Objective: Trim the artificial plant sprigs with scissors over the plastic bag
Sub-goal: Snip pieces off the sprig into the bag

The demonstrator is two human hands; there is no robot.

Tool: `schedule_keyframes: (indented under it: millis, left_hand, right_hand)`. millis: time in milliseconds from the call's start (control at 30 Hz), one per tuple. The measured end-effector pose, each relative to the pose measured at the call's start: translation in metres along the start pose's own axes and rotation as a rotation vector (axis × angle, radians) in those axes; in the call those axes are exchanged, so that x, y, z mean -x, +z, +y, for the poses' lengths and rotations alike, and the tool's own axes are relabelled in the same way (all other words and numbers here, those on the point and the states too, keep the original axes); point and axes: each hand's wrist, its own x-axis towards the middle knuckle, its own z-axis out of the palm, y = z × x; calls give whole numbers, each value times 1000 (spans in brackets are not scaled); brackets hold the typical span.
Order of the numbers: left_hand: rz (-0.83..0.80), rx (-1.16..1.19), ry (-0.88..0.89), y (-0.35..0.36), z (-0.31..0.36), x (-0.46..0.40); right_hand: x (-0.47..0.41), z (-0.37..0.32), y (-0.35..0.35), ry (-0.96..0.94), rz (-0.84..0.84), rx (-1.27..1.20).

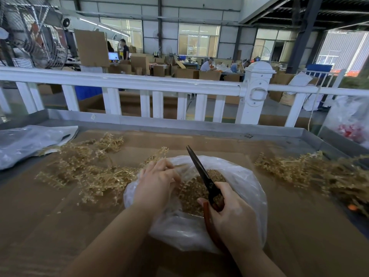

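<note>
The right hand [231,212] is curled round the reddish-brown handles of the long dark-bladed scissors [201,172], thumb side up, gripping them firmly. From that hand the blades run up and away to the left, their long axis slanting across the mouth of the crumpled clear plastic bag [245,176], with the tip reaching just past the bag's far rim. The blades appear pressed together, though the view along them is too thin to be sure.

The left hand [157,180] lies just to the left of the blades, across the bag's near-left rim, with its fingers bent down into the opening. It seems to be pinching a tan artificial sprig [185,188] at the bag's mouth, but the fingertips are hidden behind the knuckles and the plastic, so the hold cannot be made out for certain. Beneath both hands the bag holds a heap of tan clippings [199,196].

Untrimmed material is nearer the left hand: the loose spread of tan plastic plant sprigs [89,170] begins just outside it. A second pile of tan sprigs [311,172] lies well to the right of the scissor hand, on the brown cardboard-covered table [60,226].
</note>
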Motion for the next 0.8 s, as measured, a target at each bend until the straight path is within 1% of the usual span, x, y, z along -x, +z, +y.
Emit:
schedule_keyframes:
  millis: [67,233,400,600,733,800]
  left_hand:
    - [46,69,-20,-7,2,-3]
    - [84,170,-50,-20,8,-6]
    - [34,266,-106,-19,12,-1]
    - [47,263,-134,-3,11,5]
    - [128,269,-134,3,9,8]
    - [119,247,-123,3,9,9]
  right_hand:
    - [0,1,0,9,-7,-5]
    - [2,2,0,27,-3,-2]
    - [1,0,-1,39,11,-17]
    - [1,-1,1,7,50,-5]
    - [1,-1,2,-16,61,10]
    - [1,-1,2,-16,61,14]
